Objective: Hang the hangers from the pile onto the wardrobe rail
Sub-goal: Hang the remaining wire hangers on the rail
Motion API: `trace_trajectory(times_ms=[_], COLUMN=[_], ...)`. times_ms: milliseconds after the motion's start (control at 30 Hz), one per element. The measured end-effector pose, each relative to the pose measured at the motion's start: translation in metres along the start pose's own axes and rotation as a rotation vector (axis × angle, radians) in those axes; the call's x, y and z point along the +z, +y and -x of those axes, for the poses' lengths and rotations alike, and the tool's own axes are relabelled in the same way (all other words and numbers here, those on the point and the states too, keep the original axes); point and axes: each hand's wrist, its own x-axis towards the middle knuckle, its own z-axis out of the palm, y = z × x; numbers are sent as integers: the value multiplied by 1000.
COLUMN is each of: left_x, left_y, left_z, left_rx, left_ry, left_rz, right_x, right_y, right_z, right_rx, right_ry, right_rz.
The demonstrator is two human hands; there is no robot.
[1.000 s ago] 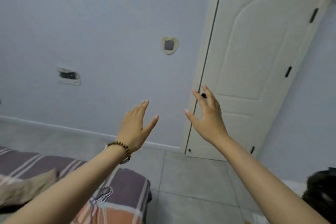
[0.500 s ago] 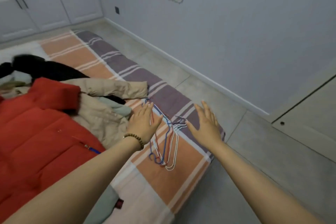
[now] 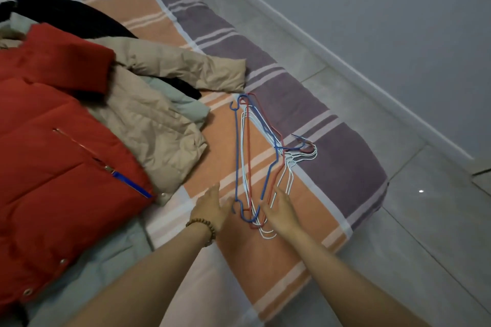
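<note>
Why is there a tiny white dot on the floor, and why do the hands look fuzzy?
In the head view the dot is a bright reflection on the glossy floor tile; in the same head view the left hand and right hand look slightly blurred, likely from moving, while the hangers look sharper; light is dim, shadows faint.

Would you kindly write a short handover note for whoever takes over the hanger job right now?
Left hand: open, fingers straight, just left of the pile's near end, holding nothing.
Right hand: open, fingers reaching over the near end of the pile; no grip visible.
Pile of hangers: blue, red and white wire hangers, tangled together flat on the striped bed cover, right of the beige jacket and red jacket.
Done: nothing lifted yet.
Left: grip the hangers, carry them to the wardrobe rail, which is out of view, and hang them.
</note>
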Motion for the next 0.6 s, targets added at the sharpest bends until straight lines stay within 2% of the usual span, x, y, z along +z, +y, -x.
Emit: trace_trajectory(times_ms=[233,367,467,600], left_x=[40,47,48,39], left_y=[-2,6,5,8], left_z=[-28,-36,-42,-36], left_rx=[-152,-213,-258,-200], left_ry=[-77,-105,-50,70], left_rz=[364,422,531,667], right_x=[36,40,38,23], right_y=[32,26,21,9], right_z=[-35,-46,-49,-36], right_rx=[59,148,185,148], right_ry=[26,46,33,-51], right_rz=[-163,-390,-466,-609])
